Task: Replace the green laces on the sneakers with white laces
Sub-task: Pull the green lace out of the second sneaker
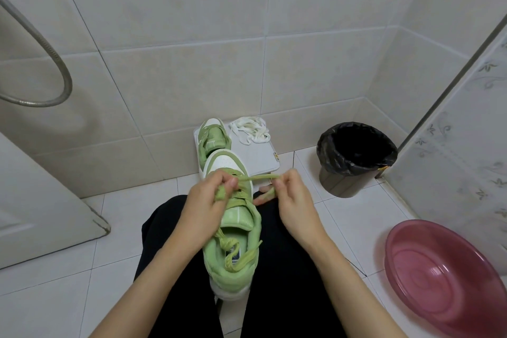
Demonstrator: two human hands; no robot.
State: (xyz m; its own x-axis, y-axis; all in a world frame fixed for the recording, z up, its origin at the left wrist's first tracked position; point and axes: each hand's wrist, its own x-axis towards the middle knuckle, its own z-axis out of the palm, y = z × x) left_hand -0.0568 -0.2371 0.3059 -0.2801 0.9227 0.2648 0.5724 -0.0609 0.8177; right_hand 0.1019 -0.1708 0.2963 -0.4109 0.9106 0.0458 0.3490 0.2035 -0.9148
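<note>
A green and white sneaker [233, 233] lies between my knees, toe pointing away. Its green lace [256, 178] is stretched sideways over the lower eyelets. My left hand [204, 200] pinches the lace at the sneaker's left side. My right hand [290, 197] pinches the same lace to the right of the sneaker. Loose lace ends lie inside the sneaker's opening. The second green sneaker [212, 137] stands on a white stool [260, 158] beyond. A heap of white laces [251, 129] lies on that stool beside it.
A bin [354, 159] lined with a black bag stands on the tiled floor to the right. A pink basin [450, 274] leans at the lower right by a patterned glass panel. A metal shower hose [52, 63] hangs at the left wall.
</note>
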